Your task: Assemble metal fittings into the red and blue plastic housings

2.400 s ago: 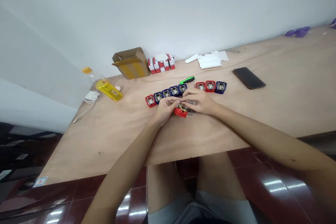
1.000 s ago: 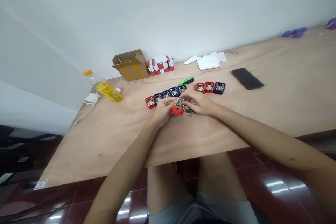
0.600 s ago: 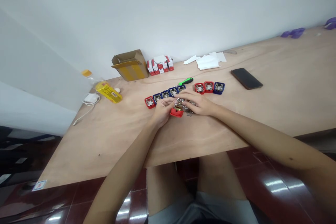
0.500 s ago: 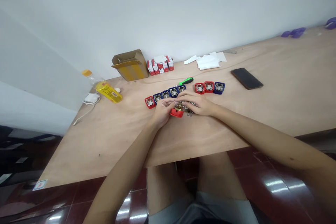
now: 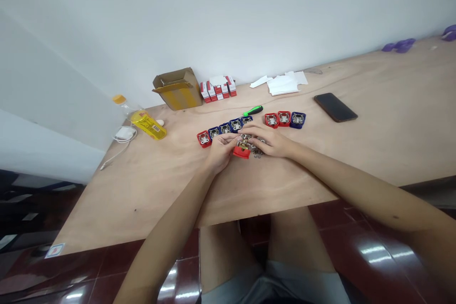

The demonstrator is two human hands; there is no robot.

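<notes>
My left hand grips a red plastic-cased metal clamp from its left side, with brass-coloured metal showing on top. Curled over its far right side is my right hand, its fingertips closed at the clamp's metal top. Small loose metal pieces lie in a pile beneath and beside the right palm, partly covered by it. Just beyond my hands runs a row of similar clamps, with a red one at the left end and several blue ones. Farther right sit two red clamps and a blue clamp.
A green-and-black screwdriver lies behind the row. Toward the wall stand a cardboard box, small red-and-white boxes and white papers. A yellow-labelled bottle and white charger are left; a phone lies right.
The red clamp has tipped slightly between my hands, showing more of its red face and its metal top at a different angle. Both hands keep nearly the same place.
</notes>
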